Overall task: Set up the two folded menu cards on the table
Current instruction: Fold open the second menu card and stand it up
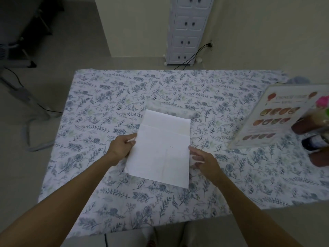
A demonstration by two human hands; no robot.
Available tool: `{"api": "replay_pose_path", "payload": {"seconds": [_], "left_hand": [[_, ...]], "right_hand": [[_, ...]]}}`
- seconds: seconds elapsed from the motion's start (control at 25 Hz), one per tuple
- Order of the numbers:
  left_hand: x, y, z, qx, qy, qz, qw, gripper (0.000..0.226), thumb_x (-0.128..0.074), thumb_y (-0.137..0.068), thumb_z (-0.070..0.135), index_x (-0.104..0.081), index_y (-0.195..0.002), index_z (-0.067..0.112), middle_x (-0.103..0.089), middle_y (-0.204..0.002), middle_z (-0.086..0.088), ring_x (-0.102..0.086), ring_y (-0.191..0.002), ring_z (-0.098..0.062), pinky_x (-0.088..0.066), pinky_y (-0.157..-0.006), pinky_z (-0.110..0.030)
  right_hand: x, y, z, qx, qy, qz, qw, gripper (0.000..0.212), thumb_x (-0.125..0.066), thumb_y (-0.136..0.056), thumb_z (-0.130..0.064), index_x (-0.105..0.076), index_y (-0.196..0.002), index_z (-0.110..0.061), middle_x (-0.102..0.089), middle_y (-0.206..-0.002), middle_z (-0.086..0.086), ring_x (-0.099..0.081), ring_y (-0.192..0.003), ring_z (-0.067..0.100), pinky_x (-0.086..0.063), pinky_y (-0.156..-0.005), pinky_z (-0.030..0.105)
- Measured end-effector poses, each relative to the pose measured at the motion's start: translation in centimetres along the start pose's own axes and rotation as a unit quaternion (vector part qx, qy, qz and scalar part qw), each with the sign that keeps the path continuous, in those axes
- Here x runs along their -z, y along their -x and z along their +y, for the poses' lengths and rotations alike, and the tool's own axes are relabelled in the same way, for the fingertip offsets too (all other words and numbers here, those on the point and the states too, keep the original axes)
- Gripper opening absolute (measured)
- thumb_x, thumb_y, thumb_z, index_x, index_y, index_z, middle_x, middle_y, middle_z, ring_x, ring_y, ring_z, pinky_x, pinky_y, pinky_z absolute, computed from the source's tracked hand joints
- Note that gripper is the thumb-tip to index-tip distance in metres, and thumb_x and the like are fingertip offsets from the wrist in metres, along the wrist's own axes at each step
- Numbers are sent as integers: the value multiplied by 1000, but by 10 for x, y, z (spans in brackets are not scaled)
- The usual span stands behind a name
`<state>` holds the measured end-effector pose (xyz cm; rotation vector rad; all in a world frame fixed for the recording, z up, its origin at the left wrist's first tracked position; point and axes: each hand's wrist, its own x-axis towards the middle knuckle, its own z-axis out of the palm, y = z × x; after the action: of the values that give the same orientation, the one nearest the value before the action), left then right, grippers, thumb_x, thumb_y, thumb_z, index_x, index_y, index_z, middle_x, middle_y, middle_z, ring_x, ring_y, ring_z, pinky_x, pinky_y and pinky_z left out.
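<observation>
Frame's right edge crops blurred pink flowers (pixel 323 102).

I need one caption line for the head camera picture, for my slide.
Left hand grips a white folded card on the floral tablecloth, right hand beside it; printed menu stands at right.

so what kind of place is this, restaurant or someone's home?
Likely a home room staged as a dining setup, not a real restaurant: a table with a floral cloth, a plastic drawer cabinet by the wall, and a standing picture menu at the right.
</observation>
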<state>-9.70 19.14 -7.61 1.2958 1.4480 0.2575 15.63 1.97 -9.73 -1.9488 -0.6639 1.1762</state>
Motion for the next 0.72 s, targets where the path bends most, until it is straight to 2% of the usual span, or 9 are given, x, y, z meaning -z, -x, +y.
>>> {"api": "replay_pose_path", "payload": {"seconds": [0.08, 0.2, 0.28, 0.36, 0.4, 0.48, 0.56, 0.6, 0.72], "left_hand": [[6, 2, 6, 35, 61, -37, 997, 41, -55, -97, 10, -56, -138, 14, -66, -125, -14, -64, -108, -33, -56, -89, -40], [11, 6, 22, 59, 127, -58, 988, 37, -51, -97, 6, -60, -133, 8, -70, -110, -14, -62, -95, -26, -54, -73, -30], [13, 9, 32, 39, 157, -29, 986, 33, -51, -96, 7, -66, -125, 3, -71, -104, -12, -63, -91, -25, -52, -72, -31], [13, 11, 39, 7, 183, 6, 983, 30, -50, -96, 6, -66, -121, 0, -69, -113, -16, -63, -97, -27, -52, -75, -32], [11, 13, 42, -12, 195, 18, 981, 29, -50, -96, 5, -66, -119, -1, -67, -119, -18, -62, -103, -29, -53, -78, -32], [6, 17, 45, -53, 191, 36, 979, 24, -52, -95, 6, -68, -112, 3, -64, -117, -17, -61, -106, -30, -54, -86, -36], [-2, 22, 44, -117, 130, 70, 982, 14, -58, -93, 11, -69, -102, 10, -64, -112, -14, -61, -97, -26, -51, -84, -36], [-7, 24, 42, -146, 119, 89, 978, 7, -62, -92, 12, -68, -95, 12, -65, -113, -13, -61, -99, -24, -50, -85, -35], [-14, 31, 42, -155, 213, 90, 960, 13, -68, -88, 6, -64, -80, 16, -70, -97, -6, -61, -94, -22, -49, -77, -33]], "right_hand": [[3, 5, -8, 37, -33, -3, 999, 46, -52, -89, 17, -56, -133, 3, -65, -117, 13, -63, -104, 24, -57, -80, 18], [7, 9, -29, 105, 2, 57, 993, 35, -60, -90, 4, -64, -125, 3, -59, -116, 13, -66, -85, -4, -49, -70, 3], [16, 7, -41, 136, 3, 48, 990, 35, -56, -91, 10, -62, -126, 8, -51, -132, 11, -60, -109, 1, -49, -83, 7], [23, 6, -53, 170, 26, 43, 984, 36, -52, -90, 16, -62, -124, 10, -51, -141, 12, -51, -127, 17, -49, -96, 14], [26, 3, -58, 184, 34, 49, 981, 37, -52, -89, 18, -63, -123, 10, -55, -140, 16, -52, -128, 20, -49, -101, 19], [29, 1, -72, 192, -8, 58, 980, 34, -52, -88, 18, -64, -120, 13, -63, -130, 20, -65, -114, 11, -53, -95, 18], [31, -4, -81, 170, -73, 58, 981, 27, -51, -92, 13, -67, -113, 11, -71, -108, 9, -70, -90, -4, -56, -90, 19], [31, -6, -85, 155, -83, 63, 982, 26, -50, -94, 10, -71, -108, 3, -72, -100, 2, -70, -89, -4, -56, -95, 27], [33, -11, -96, 130, -85, 74, 985, 23, -56, -96, -9, -70, -84, -23, -71, -98, -3, -68, -104, 23, -53, -99, 47]]}}
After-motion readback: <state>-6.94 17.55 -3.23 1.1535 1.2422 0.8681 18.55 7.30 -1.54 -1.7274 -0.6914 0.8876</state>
